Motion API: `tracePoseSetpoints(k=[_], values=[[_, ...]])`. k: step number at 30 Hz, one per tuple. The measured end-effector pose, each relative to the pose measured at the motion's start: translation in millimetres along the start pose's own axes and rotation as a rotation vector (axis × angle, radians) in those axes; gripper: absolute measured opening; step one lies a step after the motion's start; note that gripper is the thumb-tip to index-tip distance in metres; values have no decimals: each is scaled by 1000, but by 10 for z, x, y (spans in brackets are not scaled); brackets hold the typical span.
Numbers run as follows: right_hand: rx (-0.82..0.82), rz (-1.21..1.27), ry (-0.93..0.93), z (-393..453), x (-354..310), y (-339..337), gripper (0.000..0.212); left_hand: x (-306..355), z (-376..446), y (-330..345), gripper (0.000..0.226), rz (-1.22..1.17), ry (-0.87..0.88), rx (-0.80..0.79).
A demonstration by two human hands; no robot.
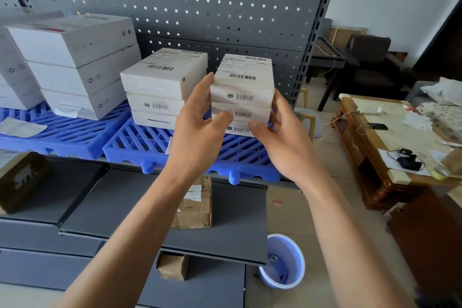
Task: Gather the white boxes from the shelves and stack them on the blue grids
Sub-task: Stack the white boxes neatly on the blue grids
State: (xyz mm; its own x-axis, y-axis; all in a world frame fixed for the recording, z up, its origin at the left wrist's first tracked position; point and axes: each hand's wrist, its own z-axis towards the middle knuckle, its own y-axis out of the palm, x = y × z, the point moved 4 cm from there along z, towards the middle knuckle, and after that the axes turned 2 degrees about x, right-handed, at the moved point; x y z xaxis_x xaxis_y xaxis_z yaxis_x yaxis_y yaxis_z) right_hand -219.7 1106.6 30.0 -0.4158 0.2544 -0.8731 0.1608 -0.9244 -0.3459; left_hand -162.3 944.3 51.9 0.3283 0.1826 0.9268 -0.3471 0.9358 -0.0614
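A stack of three small white boxes with barcodes (243, 82) stands on the right blue grid (150, 142). My left hand (197, 127) holds the stack's left side, thumb on its front. My right hand (277, 132) holds its right side, thumb against the bottom box. Beside it on the same grid sits another stack of three white boxes (162, 82). Three bigger white boxes (77, 62) are piled on the left blue grid (62, 132), with more white boxes (15, 82) at the far left edge.
A grey pegboard (200, 7) backs the shelf. Grey shelves (125, 207) below carry brown cardboard boxes (195, 207). A lilac basket (285, 260) stands on the floor. At the right is a cluttered wooden table (400, 137), with a dark armchair (367, 62) behind it.
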Motion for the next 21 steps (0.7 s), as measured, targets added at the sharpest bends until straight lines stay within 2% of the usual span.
tracePoseSetpoints(k=[10,21], values=[[69,-31,30,-13,-24,39,66,11,0,-58,60,20,32,-47],[111,-108,52,-43,-64,61,69,6,-2,-105,64,104,35,-71]])
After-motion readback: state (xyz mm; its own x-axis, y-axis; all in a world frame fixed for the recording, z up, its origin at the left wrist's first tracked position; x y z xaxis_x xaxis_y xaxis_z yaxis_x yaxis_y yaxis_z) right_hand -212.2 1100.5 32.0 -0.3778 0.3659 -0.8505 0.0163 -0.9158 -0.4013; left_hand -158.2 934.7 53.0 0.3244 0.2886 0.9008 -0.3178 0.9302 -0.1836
